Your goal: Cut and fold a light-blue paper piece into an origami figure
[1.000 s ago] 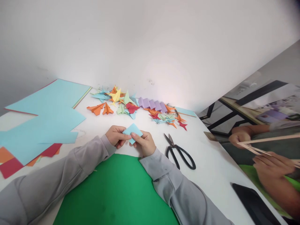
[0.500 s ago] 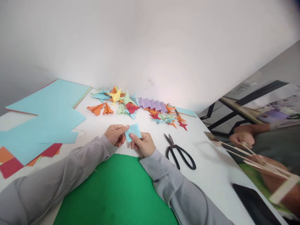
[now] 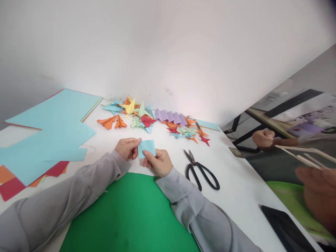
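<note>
A small light-blue paper square (image 3: pixel 148 145) is held up between both hands, over the table just beyond the green sheet (image 3: pixel 126 213). My left hand (image 3: pixel 127 148) pinches its left corner between thumb and fingers. With the thumb across its front, my right hand (image 3: pixel 159 162) grips the lower right part; the fingers behind the paper are mostly hidden. A crease line seems to run near its left side. Black-handled scissors (image 3: pixel 201 169) lie partly spread on the table, right of my right hand.
Folded paper figures (image 3: pixel 131 108) in several colours and a purple pleated strip (image 3: pixel 171 117) lie along the wall. Large blue sheets (image 3: pixel 52 108) cover the left side, near red and orange pieces (image 3: pixel 13 189). A dark flat device (image 3: pixel 285 227) rests at right; beside the table a co-worker's hands (image 3: pixel 264 139) hold thin strips.
The blue square has turned slightly and shifted a little left, along with both my hands. At right, the co-worker's hands and strips have moved.
</note>
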A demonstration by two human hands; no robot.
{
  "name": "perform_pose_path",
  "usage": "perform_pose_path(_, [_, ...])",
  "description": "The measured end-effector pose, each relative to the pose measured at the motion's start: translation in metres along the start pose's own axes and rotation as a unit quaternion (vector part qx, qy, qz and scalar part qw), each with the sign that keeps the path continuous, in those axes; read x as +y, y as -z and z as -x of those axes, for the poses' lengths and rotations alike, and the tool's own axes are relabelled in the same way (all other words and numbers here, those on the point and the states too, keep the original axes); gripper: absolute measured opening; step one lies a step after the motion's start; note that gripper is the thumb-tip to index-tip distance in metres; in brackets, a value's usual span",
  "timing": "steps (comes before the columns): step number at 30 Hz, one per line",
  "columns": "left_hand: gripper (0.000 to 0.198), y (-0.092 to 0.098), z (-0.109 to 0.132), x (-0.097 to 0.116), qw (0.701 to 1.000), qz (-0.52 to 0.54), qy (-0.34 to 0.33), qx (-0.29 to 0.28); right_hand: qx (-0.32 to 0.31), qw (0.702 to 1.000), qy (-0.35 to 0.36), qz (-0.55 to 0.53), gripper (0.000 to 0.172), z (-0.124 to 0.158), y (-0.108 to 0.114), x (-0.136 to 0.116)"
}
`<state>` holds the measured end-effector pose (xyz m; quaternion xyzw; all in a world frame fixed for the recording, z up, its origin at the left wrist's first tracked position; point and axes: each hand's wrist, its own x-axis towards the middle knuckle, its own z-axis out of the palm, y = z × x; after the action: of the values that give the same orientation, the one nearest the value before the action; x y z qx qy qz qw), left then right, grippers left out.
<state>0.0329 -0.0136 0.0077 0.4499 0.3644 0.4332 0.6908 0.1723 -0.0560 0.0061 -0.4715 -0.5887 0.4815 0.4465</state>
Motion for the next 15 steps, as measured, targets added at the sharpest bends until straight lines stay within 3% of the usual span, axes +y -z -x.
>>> perform_pose_path(5, [0.040,-0.0003,-0.0025,-0.0038,1.000,0.007,-0.010,0.013,0.001,1.000,-0.003,-0.011,0.049,-0.0013,-0.0011,0.0033])
perform_pose_path(9, [0.031,-0.0007,-0.0049,-0.0085,0.998,0.034,-0.046,-0.029,0.004,0.999,-0.004,-0.050,0.053,-0.0033,-0.0001,0.0044])
perform_pose_path(12, [0.034,-0.0028,-0.0041,-0.0058,0.996,0.083,-0.027,-0.023,0.039,0.993,-0.019,-0.109,0.058,-0.0054,0.0016,0.0063])
perform_pose_path(15, [0.038,-0.0047,-0.0017,-0.0005,0.997,0.081,0.004,-0.010,0.084,0.983,-0.030,-0.162,0.051,-0.0074,0.0033,0.0091])
